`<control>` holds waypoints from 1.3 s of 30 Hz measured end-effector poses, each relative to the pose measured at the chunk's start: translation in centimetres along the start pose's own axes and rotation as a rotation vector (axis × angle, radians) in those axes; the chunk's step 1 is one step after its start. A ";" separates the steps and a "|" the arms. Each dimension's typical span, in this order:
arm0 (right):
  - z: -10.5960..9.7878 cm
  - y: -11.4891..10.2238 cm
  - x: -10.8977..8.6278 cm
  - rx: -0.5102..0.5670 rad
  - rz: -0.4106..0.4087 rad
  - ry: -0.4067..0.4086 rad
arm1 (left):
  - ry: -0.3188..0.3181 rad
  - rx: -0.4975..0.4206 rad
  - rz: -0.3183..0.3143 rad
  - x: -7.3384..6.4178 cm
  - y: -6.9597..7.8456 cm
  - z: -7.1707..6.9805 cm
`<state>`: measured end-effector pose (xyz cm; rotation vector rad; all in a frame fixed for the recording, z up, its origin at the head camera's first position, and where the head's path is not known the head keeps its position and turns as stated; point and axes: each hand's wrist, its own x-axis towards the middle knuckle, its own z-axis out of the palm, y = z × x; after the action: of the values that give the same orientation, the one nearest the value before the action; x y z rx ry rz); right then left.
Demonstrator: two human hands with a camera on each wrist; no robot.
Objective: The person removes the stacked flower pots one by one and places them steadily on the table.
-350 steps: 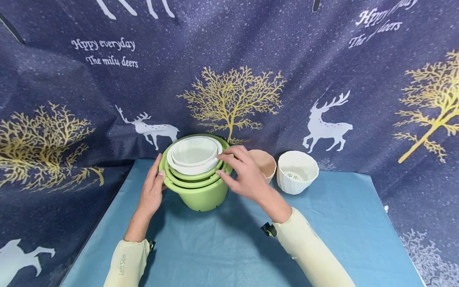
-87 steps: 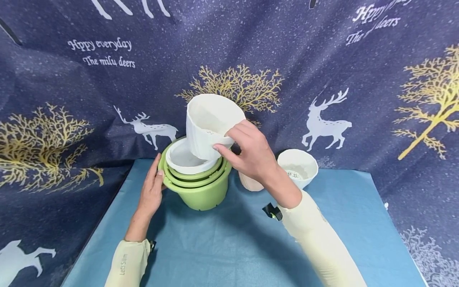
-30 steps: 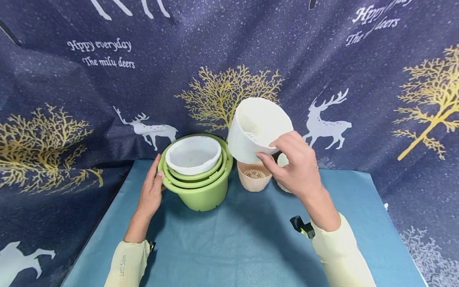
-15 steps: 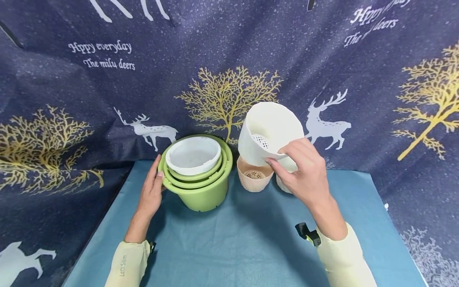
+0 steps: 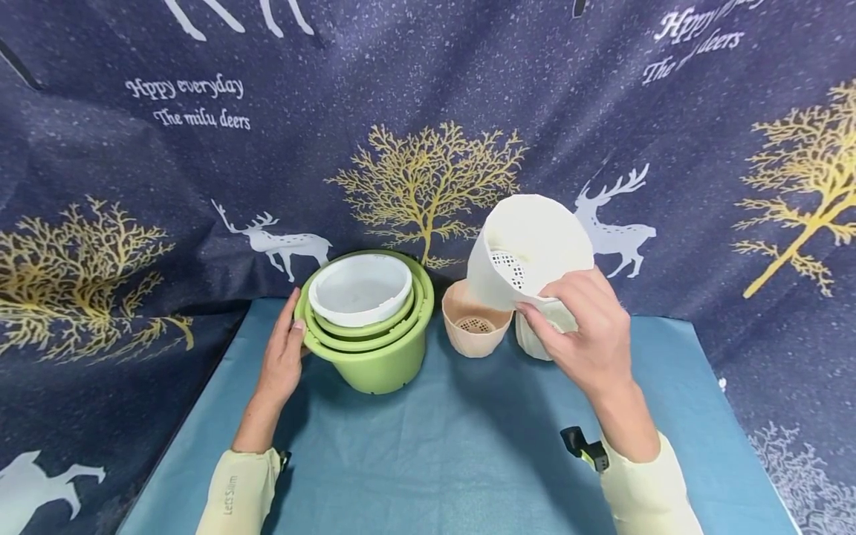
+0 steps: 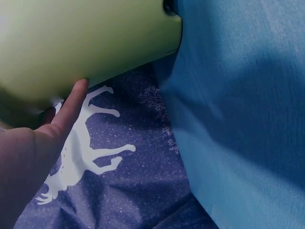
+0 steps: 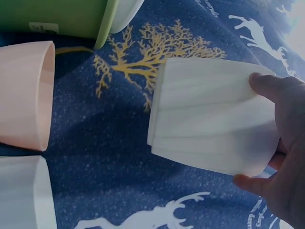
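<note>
My right hand (image 5: pixel 591 327) pinches the rim of a white flowerpot (image 5: pixel 542 234), thumb outside. The flowerpot hangs tilted above the cloth, its mouth towards me and drain holes showing in its base. In the right wrist view its ribbed outer wall (image 7: pixel 209 109) shows. Further left stand nested green flowerpots (image 5: pixel 381 368) with a round white pot (image 5: pixel 361 319) inside on top. My left hand (image 5: pixel 281 360) rests against the left side of the largest green pot, its fingers mostly straight; the left wrist view shows a digit touching the green wall (image 6: pixel 95 43).
A peach flowerpot (image 5: pixel 475 343) with a perforated base stands right of the green stack. Beside it another white flowerpot (image 5: pixel 530 343) is partly hidden behind the held one and my right hand. Blue cloth (image 5: pixel 428 461) covers the table; a dark patterned curtain (image 5: pixel 281 171) hangs behind.
The white flowerpot was lifted out of the nested stack by my right hand and carried to the right, moving further right and slightly down in the last second. My left hand has stayed put.
</note>
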<state>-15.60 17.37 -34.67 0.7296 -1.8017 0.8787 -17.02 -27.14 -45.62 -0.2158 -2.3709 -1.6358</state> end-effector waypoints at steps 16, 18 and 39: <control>-1.3 1.1 -2.0 -0.066 0.035 0.080 | 0.002 0.000 -0.001 0.2 0.0 -0.1; -1.4 1.2 -2.4 -0.074 0.041 0.086 | 0.001 -0.001 0.000 0.2 0.0 0.0; -3.3 2.5 -5.1 -0.165 0.096 0.190 | 0.001 0.009 0.010 0.0 -0.4 0.0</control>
<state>-14.15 22.02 -39.12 0.4422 -1.7266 0.8215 -17.16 -27.33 -45.99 -0.2252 -2.3721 -1.6206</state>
